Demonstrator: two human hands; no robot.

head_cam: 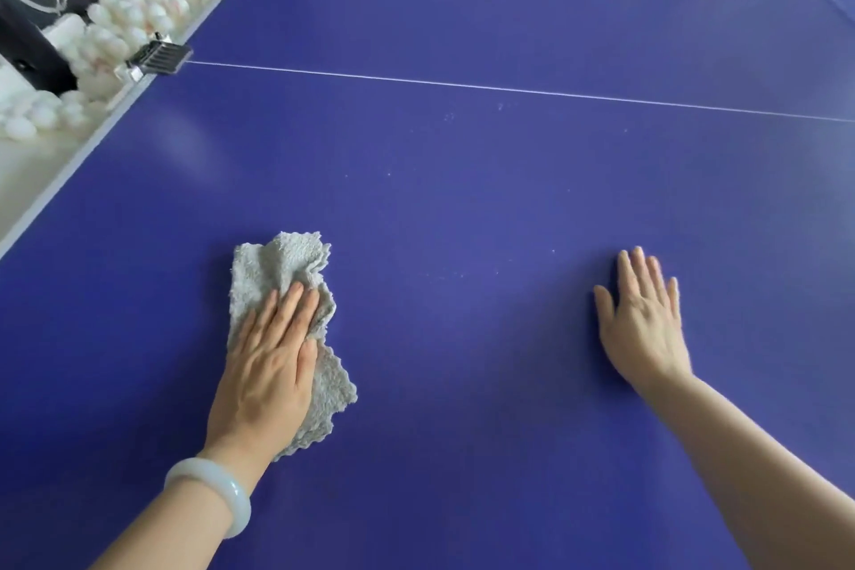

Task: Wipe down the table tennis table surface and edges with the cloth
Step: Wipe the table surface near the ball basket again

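Table tennis table (pixel 462 181): blue top filling most of the view, 1 thin white line (pixel 462 84) across it; pale specks (pixel 449 117) just this side of the line, more between the 2 hands. Cloth (pixel 282 264): grey, fluffy, crumpled, lying on the near-left part of the top, well in from the left edge (pixel 69 171). Left hand (pixel 268 366): flat on the cloth, fingers straight and together, pressing rather than gripping; pale bangle (pixel 217 493) on the wrist. Right hand (pixel 643 319): flat on the bare top, fingers straight and slightly spread, holding nothing, well apart from the cloth. Off the left edge: a trough of white balls (pixel 139 14) and a dark clamp-like fitting (pixel 159 58) at the line's end. Risks, as judged: with no finger curled round it, the bunched cloth may slip from under the palm or roll up on a fast stroke; only part of it meets the top, so specks may be pushed about, not lifted; the bangle may scrape the surface on a low pass; a wipe along the left edge may snag the fitting; the bare right palm may mark wiped areas.
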